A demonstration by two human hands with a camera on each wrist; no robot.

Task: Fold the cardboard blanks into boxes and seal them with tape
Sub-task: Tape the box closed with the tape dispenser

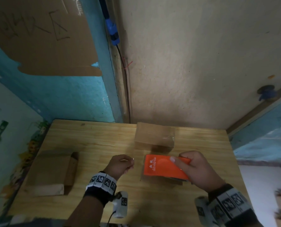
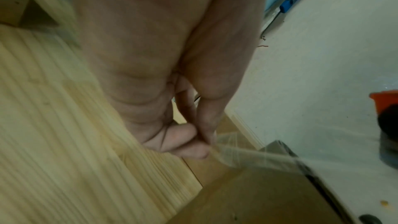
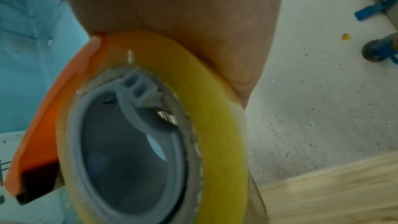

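Observation:
My right hand (image 1: 191,167) grips an orange tape dispenser (image 1: 162,167) from above, thumb laid across its top. Its yellowish tape roll (image 3: 217,111) fills the right wrist view under my palm. The dispenser hovers over a small cardboard box (image 1: 159,181), which it mostly hides. My left hand (image 1: 130,163), just left of the dispenser, pinches the free end of a clear tape strip (image 2: 239,157) between thumb and fingers (image 2: 193,152). The strip runs from there toward the dispenser (image 2: 385,101), above the box's brown top (image 2: 258,198).
A taped cardboard box (image 1: 154,136) stands at the back of the wooden table (image 1: 95,140), close behind the dispenser. Flat cardboard blanks (image 1: 54,171) lie stacked at the left. Walls close in behind and to the left; a large cardboard sheet (image 1: 43,38) hangs at upper left.

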